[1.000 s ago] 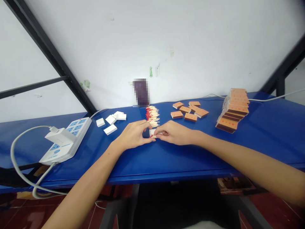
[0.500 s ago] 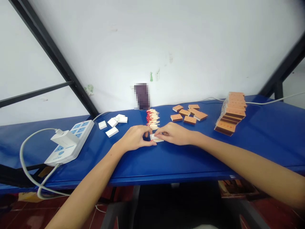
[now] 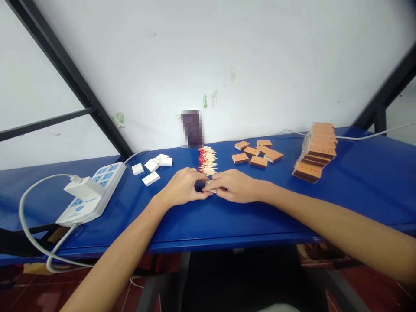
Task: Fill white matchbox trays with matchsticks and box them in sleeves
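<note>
My left hand [image 3: 182, 188] and my right hand [image 3: 235, 186] meet at the middle of the blue table [image 3: 227, 216], fingers curled round a small white matchbox tray [image 3: 210, 186] that is mostly hidden between them. Just behind the hands lies a pile of red-tipped matches [image 3: 207, 159]. To the left sit several empty white trays [image 3: 151, 167]. To the right lie several loose orange matchbox sleeves [image 3: 256, 154].
A leaning stack of orange matchboxes [image 3: 316, 151] stands at the right. A white and blue power strip [image 3: 91, 192] with a plugged-in adapter and grey cable lies at the left. A dark blurred object [image 3: 192, 128] leans on the white wall. Black frame bars cross both sides.
My right hand has closed in over the white tray, so my fingers now cover more of it. The view shifted slightly; both hands stay in the same spot.
</note>
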The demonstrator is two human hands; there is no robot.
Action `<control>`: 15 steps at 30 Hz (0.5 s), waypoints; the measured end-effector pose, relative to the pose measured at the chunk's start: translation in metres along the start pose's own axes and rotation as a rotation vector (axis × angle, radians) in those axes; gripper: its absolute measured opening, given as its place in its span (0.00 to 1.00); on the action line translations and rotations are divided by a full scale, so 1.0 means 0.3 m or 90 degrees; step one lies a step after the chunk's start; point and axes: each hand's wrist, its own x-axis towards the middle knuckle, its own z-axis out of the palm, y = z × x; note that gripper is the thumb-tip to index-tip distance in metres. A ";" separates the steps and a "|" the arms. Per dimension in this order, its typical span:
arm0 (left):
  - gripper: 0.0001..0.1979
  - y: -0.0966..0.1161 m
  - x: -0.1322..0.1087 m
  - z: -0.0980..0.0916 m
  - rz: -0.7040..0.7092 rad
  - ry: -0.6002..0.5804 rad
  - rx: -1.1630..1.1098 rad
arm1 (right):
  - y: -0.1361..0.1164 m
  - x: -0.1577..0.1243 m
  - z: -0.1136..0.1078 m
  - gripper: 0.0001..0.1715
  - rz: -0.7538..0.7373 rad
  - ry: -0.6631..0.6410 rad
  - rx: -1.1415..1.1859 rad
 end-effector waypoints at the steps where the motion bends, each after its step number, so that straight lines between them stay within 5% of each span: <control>1: 0.11 -0.001 0.000 0.000 0.000 0.000 0.002 | 0.000 -0.001 -0.002 0.19 0.001 0.002 -0.002; 15: 0.18 -0.005 -0.003 -0.004 0.023 0.047 0.054 | 0.024 -0.014 -0.022 0.17 0.035 0.060 -0.023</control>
